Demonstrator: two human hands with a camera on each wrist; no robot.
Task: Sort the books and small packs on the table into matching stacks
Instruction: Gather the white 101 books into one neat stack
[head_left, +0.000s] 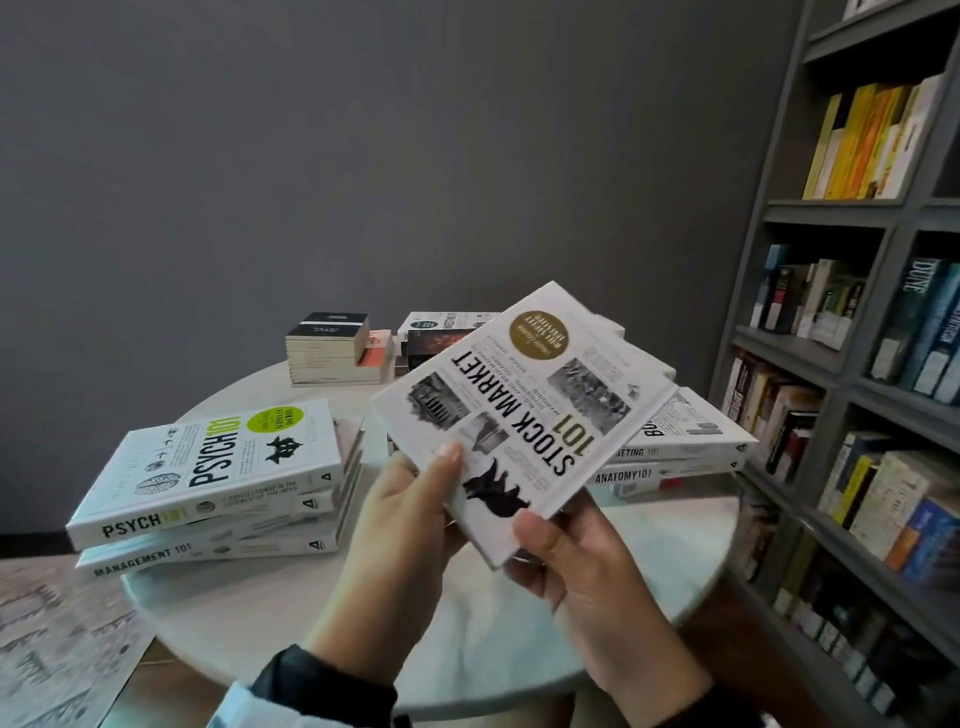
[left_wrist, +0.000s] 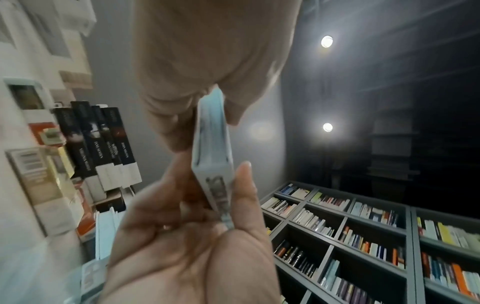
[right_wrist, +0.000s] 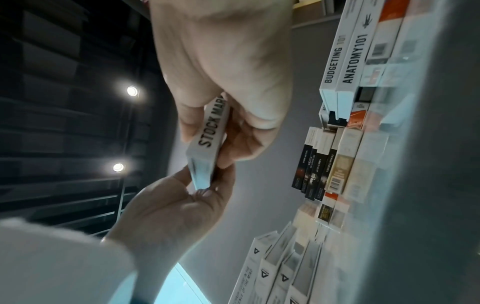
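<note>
A white hardback book titled Stock Market 101 (head_left: 519, 421) is held tilted in the air above the near middle of the round white marble tabletop (head_left: 291, 613), touching no stack. The left hand (head_left: 400, 525) pinches its near left corner, thumb on the cover and fingers underneath; the right hand (head_left: 582, 571) grips the near edge beside it, thumb on top, fingers curled below. The left wrist view shows the book edge-on, clamped between thumb and fingers.

It looks stiff and moderately light, with a smooth cover that could slip if pinched at one corner only; a hold along the spine or across a long edge, thumb above and fingers below, seems surest.

To the left lies a slanted stack of white hardbacks topped by Psych 101 (head_left: 223, 457), its lowest book overhanging the tabletop rim. To the right sits a stack of white hardbacks with Anatomy 101 spines (head_left: 670, 457), close to the right edge and near the dark grey bookshelf (head_left: 852, 389). Behind stand small stacks of black-and-white paperbacks (head_left: 327, 348). Bare marble in front of the hands gives room to lower; the right stack leaves little margin beside the shelf, so I judge a straight descent safer than a sideways swing.
</note>
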